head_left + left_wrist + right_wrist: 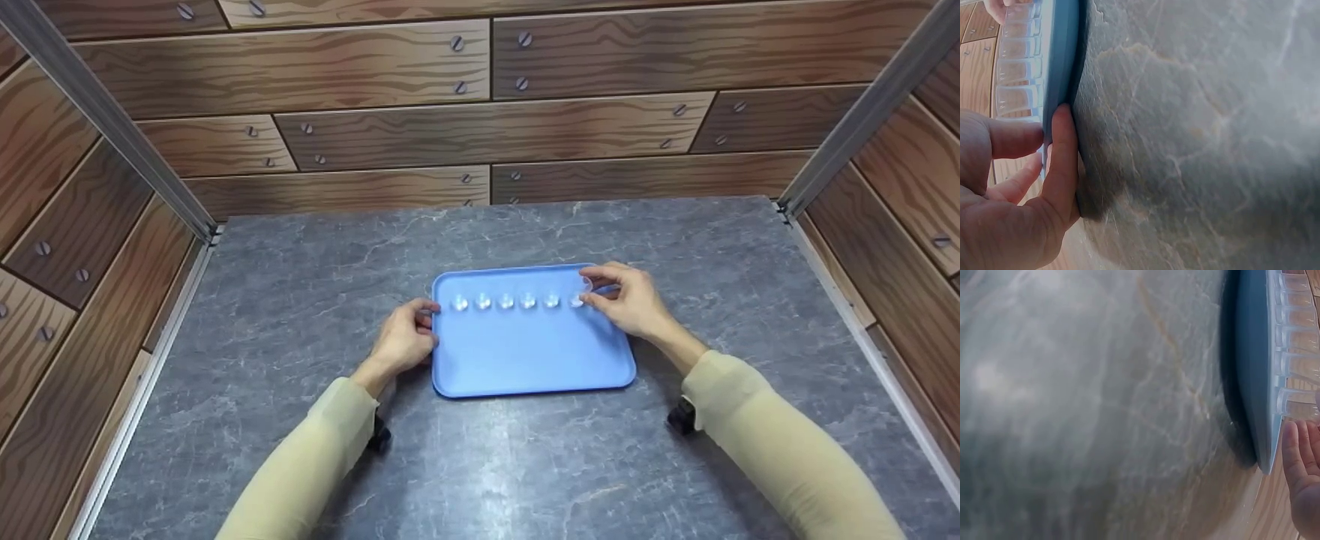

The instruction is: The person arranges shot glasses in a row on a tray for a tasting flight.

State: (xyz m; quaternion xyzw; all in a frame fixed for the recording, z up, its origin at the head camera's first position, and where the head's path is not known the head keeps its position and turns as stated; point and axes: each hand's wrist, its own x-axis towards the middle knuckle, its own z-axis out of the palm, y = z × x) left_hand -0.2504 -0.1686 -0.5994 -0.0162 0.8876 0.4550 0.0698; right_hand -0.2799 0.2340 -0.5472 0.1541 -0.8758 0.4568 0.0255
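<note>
A blue tray [532,352] lies on the table, and several small clear plastic cups [506,300] stand in a row along its far part. My left hand [405,337] holds the tray's left rim; the left wrist view shows fingers [1064,163] on both sides of that edge. At the right end of the row, my right hand [626,300] pinches a clear cup [577,298] between thumb and fingers. The right wrist view shows this cup [1294,403] standing at or very near the tray surface, with the hand partly cut off by the frame.
The grey marbled tabletop [300,300] surrounds the tray. Wood-patterned walls [390,135] enclose it at the back and both sides, with metal posts [862,112] at the corners. A dark device [681,416] sits beneath the right wrist.
</note>
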